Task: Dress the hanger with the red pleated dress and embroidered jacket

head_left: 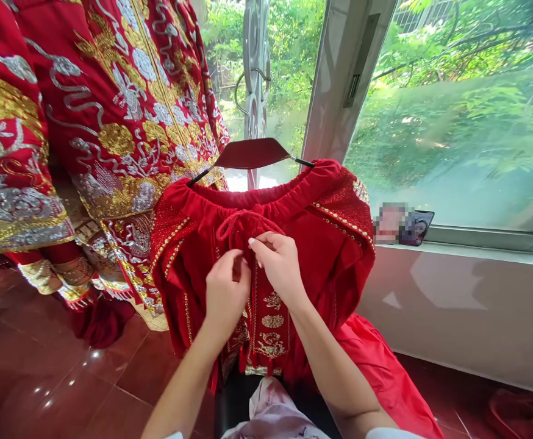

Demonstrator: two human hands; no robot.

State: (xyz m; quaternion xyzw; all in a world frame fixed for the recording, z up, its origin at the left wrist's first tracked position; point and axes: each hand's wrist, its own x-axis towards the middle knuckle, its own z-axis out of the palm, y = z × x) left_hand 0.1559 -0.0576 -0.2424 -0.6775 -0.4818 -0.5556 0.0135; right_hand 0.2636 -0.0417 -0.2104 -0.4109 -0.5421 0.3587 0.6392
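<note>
Head view, going left to right. Hanging at far left: a red embroidered robe (111, 122), thick with gold and silver thread, its hem falling to a glossy dark red tiled floor (42, 378).

Hanging just right of the robe, and partly overlapping its lower edge: a red skirt (335, 244) with a gathered waistband, clipped to a dark red hanger (252, 152). Running down the skirt's middle: a gold embroidered panel. Looping at the waistband centre: a red drawstring (236, 222), tied in a bow.

Reaching up from near centre: the left hand (223, 292), fingers curled in and pinching at the cloth or cord just below the bow; hidden by the back of the hand, so cannot tell exactly what is being pinched. Touching it on the right: the right hand (278, 262), thumb and forefinger closing together on the drawstring at the bow, remaining fingers bent loosely against the skirt front. Both forearms rising bare from the near edge, with pale cloth showing between them.

Standing behind the hanger, far centre: an ornate metal grille (255, 67) and a grey window frame (335, 79). Lying further right on a white sill (490, 250): a dark phone (417, 227), beside a blurred patch. Filling the far right beyond the glass: green foliage (458, 116).
</note>
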